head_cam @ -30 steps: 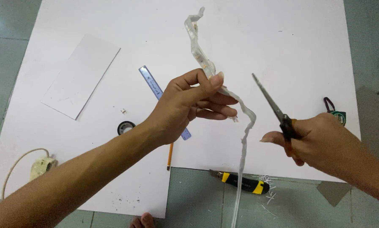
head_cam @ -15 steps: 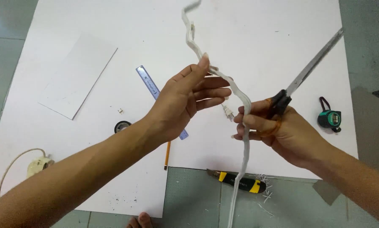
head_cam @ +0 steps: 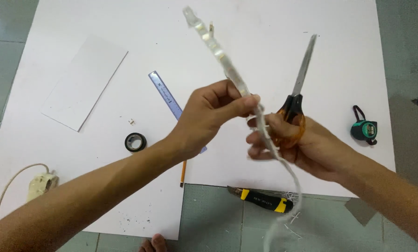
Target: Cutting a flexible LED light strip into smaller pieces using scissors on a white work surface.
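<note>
Strip (head_cam: 218, 51), pale and translucent, held up over the white board (head_cam: 265, 28): upper end rises toward the far edge, lower end hangs down past the board's near edge, blurred at the bottom. Left hand (head_cam: 213, 114) grip: thumb and fingertips pinched on the strip mid-length. Right hand (head_cam: 302, 144) grip: closed around the orange handles of the scissors (head_cam: 302, 74), blades together and pointing up and away; its fingers also touch the strip just below the left-hand pinch. Both hands are close together, above the board's near edge.

Around, on the board: metal ruler (head_cam: 167, 95) running under the left hand, pencil (head_cam: 183, 173) sticking out below the wrist, black tape roll (head_cam: 135, 142) left of the forearm, a smaller white sheet (head_cam: 83, 84) further left, a tiny scrap beside it, too small to identify. Green tape measure (head_cam: 365, 129) near the right edge, well clear of the scissors. On the floor: yellow-black utility knife (head_cam: 260, 199) under the hands with white shavings next to it, a cream plug block (head_cam: 41, 183) with cord at far left. The left forearm hides part of the ruler and pencil.
</note>
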